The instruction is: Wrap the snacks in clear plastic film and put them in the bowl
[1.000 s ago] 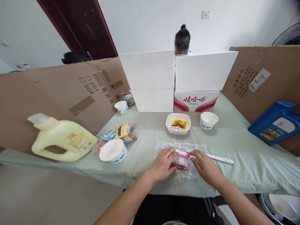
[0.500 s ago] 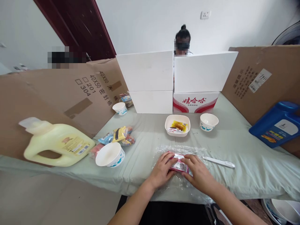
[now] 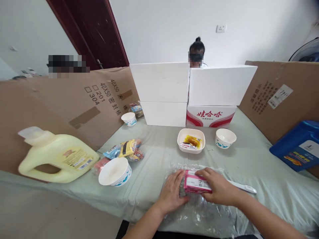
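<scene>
My right hand (image 3: 220, 187) is closed on the right end of a small pink-and-white packet (image 3: 196, 182), thumb at the near side and fingers over the far edge. At the packet's left end lies my left hand (image 3: 171, 192), fingers and thumb apart, the fingertips close to its edge and resting on crumpled clear plastic wrap (image 3: 199, 212). That wrap spreads over the cloth beneath both hands. A white knife-like tool (image 3: 244, 187) lies partly hidden behind my right hand.
Ahead is a white tray (image 3: 191, 151) holding wrapped snacks, with a paper bowl (image 3: 225, 138) beside it. Snack packets (image 3: 128, 149), another bowl (image 3: 116, 172) and a yellow jug (image 3: 57, 157) are on the left. A blue bottle (image 3: 297, 146) stands right. White boxes (image 3: 161, 113) and a person (image 3: 196, 49) are behind.
The packet has shifted right and tilted up, with its pink-and-white printed side now showing. My right hand has moved right with it; my left hand stays near its left end.
</scene>
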The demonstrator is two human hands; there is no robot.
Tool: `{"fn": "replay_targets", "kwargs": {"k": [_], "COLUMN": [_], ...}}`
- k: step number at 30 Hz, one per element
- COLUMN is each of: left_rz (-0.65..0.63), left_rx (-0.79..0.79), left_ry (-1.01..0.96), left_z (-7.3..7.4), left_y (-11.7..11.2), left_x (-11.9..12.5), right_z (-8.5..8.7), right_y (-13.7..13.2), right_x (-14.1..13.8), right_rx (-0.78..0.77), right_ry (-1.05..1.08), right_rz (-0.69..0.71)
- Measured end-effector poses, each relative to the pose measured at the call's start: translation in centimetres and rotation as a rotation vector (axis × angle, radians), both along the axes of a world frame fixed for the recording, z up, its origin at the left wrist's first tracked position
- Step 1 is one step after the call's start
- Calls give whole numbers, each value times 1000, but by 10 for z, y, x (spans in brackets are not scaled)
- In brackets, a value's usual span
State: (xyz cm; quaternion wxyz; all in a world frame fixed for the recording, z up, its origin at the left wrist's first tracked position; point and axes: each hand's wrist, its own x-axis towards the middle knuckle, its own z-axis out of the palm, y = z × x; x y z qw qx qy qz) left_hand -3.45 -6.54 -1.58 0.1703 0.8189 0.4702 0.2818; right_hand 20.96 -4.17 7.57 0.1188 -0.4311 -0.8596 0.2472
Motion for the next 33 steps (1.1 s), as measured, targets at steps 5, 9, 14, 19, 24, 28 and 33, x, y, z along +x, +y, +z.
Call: {"fn": "replay_targets", "kwargs": {"k": [5, 9, 14, 19, 24, 28, 33], "left_rz": [-45, -59, -50, -42, -56, -62, -63], "left_rx": [-45, -13, 5, 18, 14, 7, 6], "left_ry": [33, -11, -43, -46, -44, -32, -10], "left_z": [8, 15, 12, 8, 10, 17, 21], "left_y": [0, 0, 0, 1, 1, 2, 3], "left_x": [3, 5, 5, 4, 4, 4, 5], "right_z": [48, 58, 42, 19, 16, 21, -14], "right_y": [69, 150, 219, 235, 220, 163, 45], "right_x": [14, -1, -30, -44, -36, -30, -22], "right_rx": [-31, 78, 66, 187, 294, 371, 358], "right_ry": [184, 53, -109, -269, -234, -109, 17], "right_rz": [-201, -324, -302, -371, -421, -360, -10]}}
